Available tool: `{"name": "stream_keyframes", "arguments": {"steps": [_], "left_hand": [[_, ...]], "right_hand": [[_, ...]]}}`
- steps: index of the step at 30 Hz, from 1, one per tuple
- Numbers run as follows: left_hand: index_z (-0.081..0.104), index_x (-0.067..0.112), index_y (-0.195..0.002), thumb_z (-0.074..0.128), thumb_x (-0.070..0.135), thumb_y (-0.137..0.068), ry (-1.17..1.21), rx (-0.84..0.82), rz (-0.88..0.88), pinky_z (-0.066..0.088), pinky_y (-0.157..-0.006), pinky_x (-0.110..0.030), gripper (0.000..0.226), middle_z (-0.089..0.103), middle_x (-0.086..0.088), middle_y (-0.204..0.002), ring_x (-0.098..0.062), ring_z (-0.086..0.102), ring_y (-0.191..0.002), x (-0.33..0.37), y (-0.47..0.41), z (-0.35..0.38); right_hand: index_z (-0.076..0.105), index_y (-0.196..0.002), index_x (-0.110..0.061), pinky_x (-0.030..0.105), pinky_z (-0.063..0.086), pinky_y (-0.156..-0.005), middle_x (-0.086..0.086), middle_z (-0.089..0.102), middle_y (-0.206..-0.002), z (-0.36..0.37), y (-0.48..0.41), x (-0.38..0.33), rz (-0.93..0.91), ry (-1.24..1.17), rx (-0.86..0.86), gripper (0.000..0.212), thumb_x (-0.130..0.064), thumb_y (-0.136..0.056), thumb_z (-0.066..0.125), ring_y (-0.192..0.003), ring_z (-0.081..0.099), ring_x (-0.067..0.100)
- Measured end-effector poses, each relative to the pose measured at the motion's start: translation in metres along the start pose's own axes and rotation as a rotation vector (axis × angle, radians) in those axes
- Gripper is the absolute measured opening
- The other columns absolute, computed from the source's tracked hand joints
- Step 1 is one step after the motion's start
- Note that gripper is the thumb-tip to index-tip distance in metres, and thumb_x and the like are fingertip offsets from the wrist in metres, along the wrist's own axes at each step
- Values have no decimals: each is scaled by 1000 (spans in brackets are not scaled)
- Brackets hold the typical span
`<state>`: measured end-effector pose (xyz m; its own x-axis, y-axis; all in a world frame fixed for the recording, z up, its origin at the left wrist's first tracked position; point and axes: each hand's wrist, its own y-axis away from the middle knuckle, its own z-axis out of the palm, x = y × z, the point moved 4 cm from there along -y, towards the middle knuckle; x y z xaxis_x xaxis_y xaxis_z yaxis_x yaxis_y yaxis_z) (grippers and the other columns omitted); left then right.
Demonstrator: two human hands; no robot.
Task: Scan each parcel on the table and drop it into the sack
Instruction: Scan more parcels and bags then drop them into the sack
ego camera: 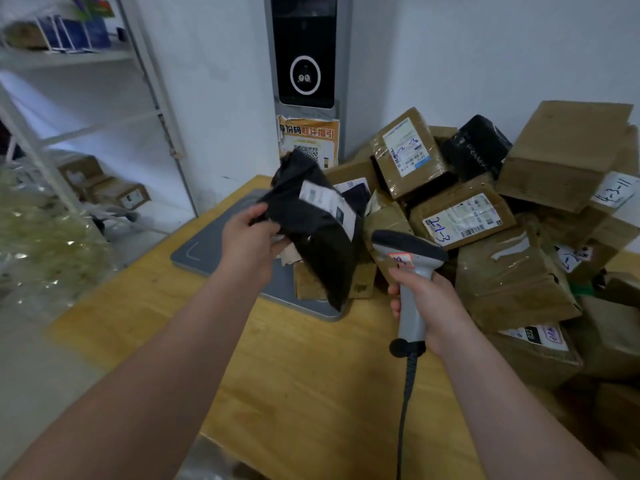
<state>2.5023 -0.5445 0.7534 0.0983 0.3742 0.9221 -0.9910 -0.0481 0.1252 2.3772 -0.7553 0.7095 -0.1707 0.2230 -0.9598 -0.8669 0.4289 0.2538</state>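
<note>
My left hand grips a black plastic mailer parcel by its left edge and holds it tilted above the table, its white label facing up. My right hand grips the handle of a grey barcode scanner, whose head sits just right of the parcel. A heap of brown cardboard parcels with white labels covers the right side of the wooden table. A clear plastic sack with a greenish print stands on the floor at the left.
A grey flat pad lies on the table under the held parcel. A tall kiosk with a dark screen and an orange notice stands against the back wall. White metal shelving with small boxes fills the left.
</note>
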Motion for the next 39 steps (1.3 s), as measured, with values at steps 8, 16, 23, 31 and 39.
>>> {"name": "stream_keyframes", "arguments": {"steps": [8,16,23,31,39], "left_hand": [[55,-9,-119,36,-17,-91,-235,233,-491,49,-72,-37,35,50,-22,-115,-32,52,-93,-121,51,-105],[46,8,-139,52,-6,-90,-718,139,-404,53,-88,-44,51,51,-20,-129,-32,56,-105,-145,61,-128],[32,7,-143,81,30,-77,-643,66,-463,48,-85,-37,85,48,-13,-137,-33,55,-116,-167,91,-121],[52,12,-120,84,3,-67,-588,17,-474,51,-93,-49,63,63,-7,-115,-30,61,-105,-183,104,-111],[61,12,-103,73,-8,-76,-519,-52,-386,52,-92,-45,35,69,-10,-105,-30,65,-98,-172,101,-94]], "right_hand": [[62,-95,-12,29,42,-54,5,60,-71,-11,23,45,118,94,-74,7,-15,-89,66,-56,52,16],[62,-86,-12,27,42,-51,7,60,-75,-24,29,82,199,226,-91,6,-13,-88,67,-59,52,16],[63,-92,-19,32,48,-61,5,63,-93,-32,30,123,302,257,-92,8,-19,-87,70,-87,59,24],[62,-102,-16,31,50,-61,8,69,-95,-31,35,141,426,203,-126,16,-19,-88,69,-84,64,24],[59,-102,-13,32,49,-63,9,61,-92,-41,37,141,439,98,-99,16,-18,-89,68,-81,57,21]]}}
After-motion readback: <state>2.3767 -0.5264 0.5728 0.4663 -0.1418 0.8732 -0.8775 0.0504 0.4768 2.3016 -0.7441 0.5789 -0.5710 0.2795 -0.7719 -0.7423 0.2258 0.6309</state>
